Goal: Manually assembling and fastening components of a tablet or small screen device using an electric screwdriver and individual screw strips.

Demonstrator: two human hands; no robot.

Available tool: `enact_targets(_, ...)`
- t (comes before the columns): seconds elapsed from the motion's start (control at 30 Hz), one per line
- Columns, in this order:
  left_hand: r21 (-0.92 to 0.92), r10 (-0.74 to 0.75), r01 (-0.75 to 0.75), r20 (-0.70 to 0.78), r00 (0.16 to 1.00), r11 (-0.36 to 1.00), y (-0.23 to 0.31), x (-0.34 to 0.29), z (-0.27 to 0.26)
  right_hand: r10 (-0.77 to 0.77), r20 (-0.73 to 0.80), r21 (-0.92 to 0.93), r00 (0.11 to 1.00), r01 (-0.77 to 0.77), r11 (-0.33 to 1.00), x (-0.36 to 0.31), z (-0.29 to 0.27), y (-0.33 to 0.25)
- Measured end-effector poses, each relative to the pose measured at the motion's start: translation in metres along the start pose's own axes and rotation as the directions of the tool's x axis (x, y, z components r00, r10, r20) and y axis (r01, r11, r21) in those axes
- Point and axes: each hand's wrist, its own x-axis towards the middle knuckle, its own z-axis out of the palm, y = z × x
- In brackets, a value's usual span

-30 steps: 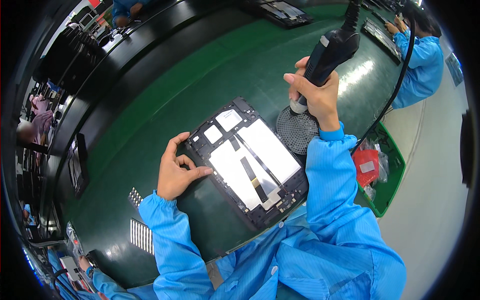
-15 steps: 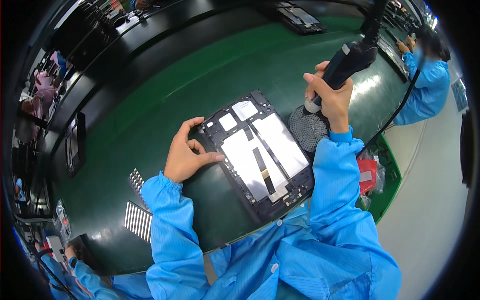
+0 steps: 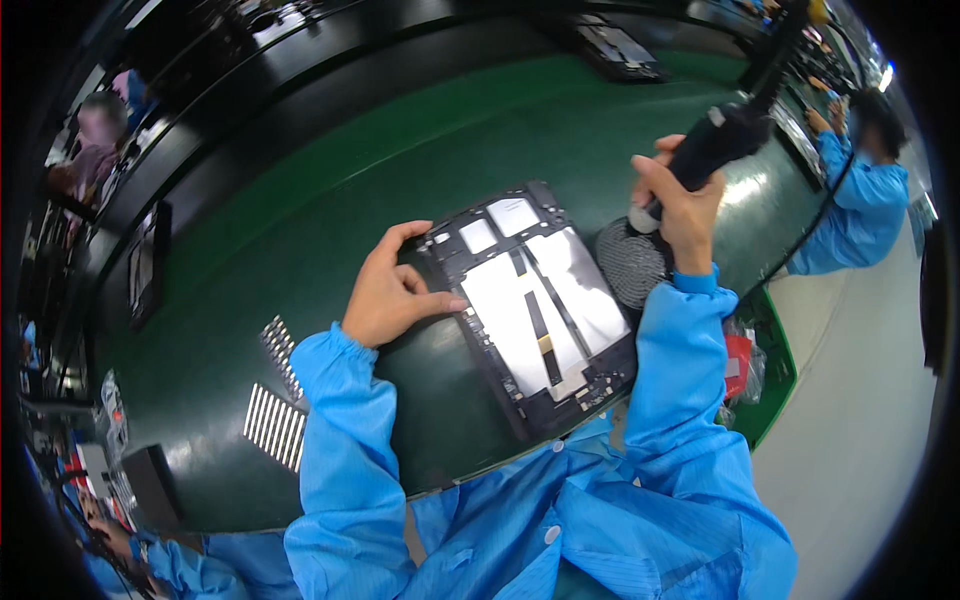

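An opened tablet (image 3: 535, 330), with silvery battery panels and a black frame, lies tilted on the green bench in front of me. My left hand (image 3: 390, 293) grips its left side, index finger at the upper corner and thumb on the edge lower down. Wrapped in my right hand (image 3: 684, 213) is a black electric screwdriver (image 3: 705, 150), its body slanting up to the right. The driver's pale lower end is over a round screw tray (image 3: 632, 265) with a dotted surface, just right of the tablet. Its tip is hidden.
Left of my left sleeve lie a striped strip sheet (image 3: 273, 425) and a dotted sheet (image 3: 281, 355). A green bin (image 3: 782, 395) with red and clear bags stands at the right edge. Other devices (image 3: 620, 48) lie at the back. Co-workers sit right and lower left.
The view has shifted slightly, so tablet and hands appear a little further right. Both hands keep their holds, and the screwdriver's lower end stays at the screw tray.
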Motion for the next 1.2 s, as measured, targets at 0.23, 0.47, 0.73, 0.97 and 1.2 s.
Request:
enact_targets(0.23, -0.054, 0.044, -0.043, 0.019, 0.999, 0.998, -0.001, 0.007, 0.001, -0.108, 0.032, 0.207, 0.994, 0.099, 0.973, -0.011, 0.035, -0.047)
enact_targets(0.47, -0.056, 0.101, -0.101, -0.012, 0.995, 0.993, -0.012, 0.009, -0.001, -0.032, 0.346, 0.288, 0.938, -0.073, 0.955, -0.039, 0.129, -0.046)
enact_targets(0.73, -0.049, 0.122, -0.124, -0.035, 0.992, 0.991, -0.012, 0.01, 0.0, -0.028, 0.453, 0.219, 0.891, -0.08, 0.972, -0.045, 0.15, -0.024)
enact_targets(0.97, 0.001, 0.112, -0.112, -0.041, 0.993, 0.994, -0.015, 0.012, 0.0, -0.013, 0.438, 0.224, 0.899, -0.095, 0.97, -0.047, 0.155, -0.021)
enact_targets(1.2, 0.004, 0.092, -0.092, -0.036, 0.995, 0.996, -0.013, 0.011, 0.0, -0.029, 0.443, 0.231, 0.896, -0.082, 0.969, -0.048, 0.154, -0.018)
